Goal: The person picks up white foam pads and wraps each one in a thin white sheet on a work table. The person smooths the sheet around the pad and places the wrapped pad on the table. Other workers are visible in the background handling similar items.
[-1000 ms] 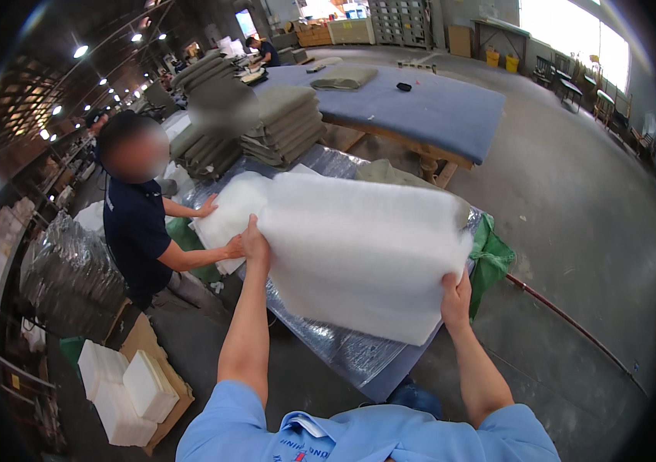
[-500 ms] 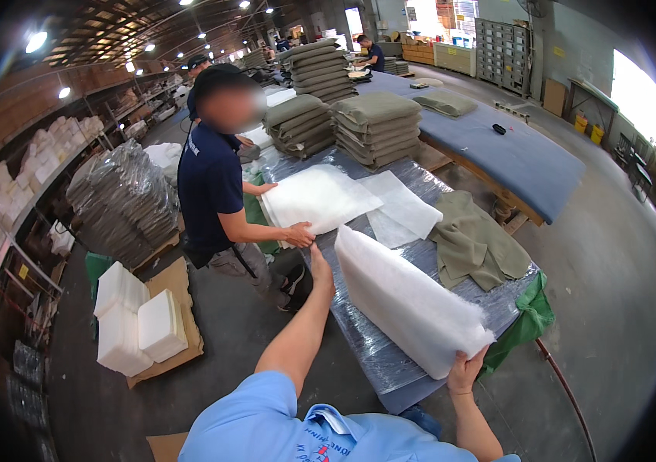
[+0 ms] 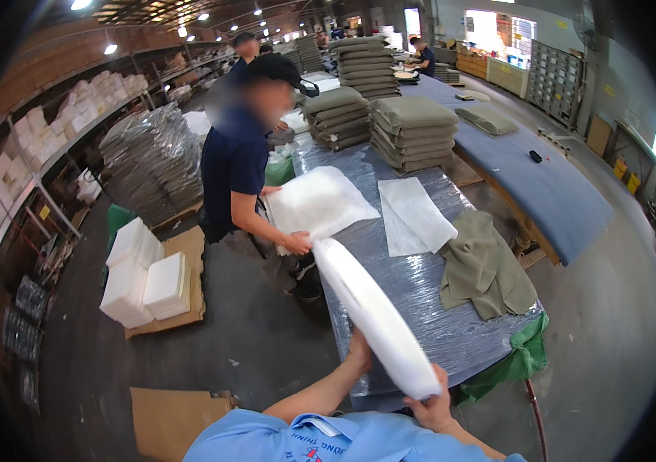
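A thick white cushion pad (image 3: 374, 308) stands on its long edge, slanting over the near end of the plastic-covered table (image 3: 412, 285). Its lower right end is gripped by my right hand (image 3: 432, 400), fingers curled round the edge. My left hand (image 3: 359, 353) meets the pad's left side farther along; the pad hides its fingers. At the pad's far end, a co-worker's hand (image 3: 297, 242) is close to it. That person holds another white pad (image 3: 324, 202), lying flatter on the table. Two thin white sheets (image 3: 412, 215) and a crumpled olive cloth (image 3: 489, 266) lie to the right.
Stacks of folded olive covers (image 3: 412, 135) stand farther back on the table. A long blue-topped table (image 3: 536, 177) runs along the right. The co-worker (image 3: 239, 165) stands at the left edge. White foam blocks (image 3: 139, 269) sit on cardboard on the floor; green fabric (image 3: 509, 358) hangs from the near corner.
My left hand has drawn back from beside the co-worker's hand to the pad's left side. The pad has turned more upright and narrow and swung left, its near end still in my right hand.
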Action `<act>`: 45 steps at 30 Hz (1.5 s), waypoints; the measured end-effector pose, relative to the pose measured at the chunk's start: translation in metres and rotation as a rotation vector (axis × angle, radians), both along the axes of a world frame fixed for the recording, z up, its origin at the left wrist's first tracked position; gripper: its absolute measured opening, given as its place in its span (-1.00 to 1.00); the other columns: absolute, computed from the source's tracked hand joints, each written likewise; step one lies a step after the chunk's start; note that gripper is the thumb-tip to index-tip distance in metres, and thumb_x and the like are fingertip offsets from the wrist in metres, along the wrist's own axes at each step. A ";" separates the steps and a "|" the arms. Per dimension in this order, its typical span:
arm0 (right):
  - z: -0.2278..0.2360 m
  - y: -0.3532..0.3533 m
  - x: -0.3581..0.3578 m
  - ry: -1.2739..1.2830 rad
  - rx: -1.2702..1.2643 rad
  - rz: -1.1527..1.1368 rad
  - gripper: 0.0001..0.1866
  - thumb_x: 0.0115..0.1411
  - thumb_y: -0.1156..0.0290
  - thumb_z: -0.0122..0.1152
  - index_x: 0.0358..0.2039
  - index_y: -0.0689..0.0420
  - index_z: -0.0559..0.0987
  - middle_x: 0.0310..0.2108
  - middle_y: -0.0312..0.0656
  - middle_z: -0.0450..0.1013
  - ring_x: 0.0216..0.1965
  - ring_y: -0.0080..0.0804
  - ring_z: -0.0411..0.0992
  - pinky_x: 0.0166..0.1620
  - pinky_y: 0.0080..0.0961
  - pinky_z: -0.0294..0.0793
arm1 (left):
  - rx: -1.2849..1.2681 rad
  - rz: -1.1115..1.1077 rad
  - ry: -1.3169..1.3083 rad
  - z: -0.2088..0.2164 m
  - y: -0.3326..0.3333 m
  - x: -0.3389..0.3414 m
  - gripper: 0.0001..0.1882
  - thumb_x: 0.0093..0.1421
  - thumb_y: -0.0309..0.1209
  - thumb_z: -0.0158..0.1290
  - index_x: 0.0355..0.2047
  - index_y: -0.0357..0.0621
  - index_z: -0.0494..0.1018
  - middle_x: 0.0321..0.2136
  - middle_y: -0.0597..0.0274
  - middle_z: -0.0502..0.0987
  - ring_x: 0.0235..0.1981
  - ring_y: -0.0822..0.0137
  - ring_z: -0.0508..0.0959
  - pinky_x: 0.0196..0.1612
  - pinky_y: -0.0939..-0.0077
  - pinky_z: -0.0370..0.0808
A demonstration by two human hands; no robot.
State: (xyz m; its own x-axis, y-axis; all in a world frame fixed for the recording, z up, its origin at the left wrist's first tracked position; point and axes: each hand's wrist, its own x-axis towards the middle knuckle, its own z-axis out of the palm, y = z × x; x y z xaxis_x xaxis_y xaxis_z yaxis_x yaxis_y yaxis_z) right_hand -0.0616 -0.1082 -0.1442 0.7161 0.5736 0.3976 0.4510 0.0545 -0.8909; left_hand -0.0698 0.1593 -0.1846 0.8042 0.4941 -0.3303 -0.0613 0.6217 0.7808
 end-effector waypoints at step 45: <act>0.054 0.189 0.151 0.198 -0.055 0.631 -0.39 0.57 0.10 -0.18 0.47 0.21 0.21 0.48 0.08 0.13 0.51 -0.06 0.06 0.52 -0.28 -0.02 | -0.146 0.276 -0.432 0.083 -0.034 0.000 -0.15 0.46 0.28 -0.25 0.57 0.17 -0.13 0.51 0.22 0.06 0.50 0.19 0.10 0.52 0.15 0.11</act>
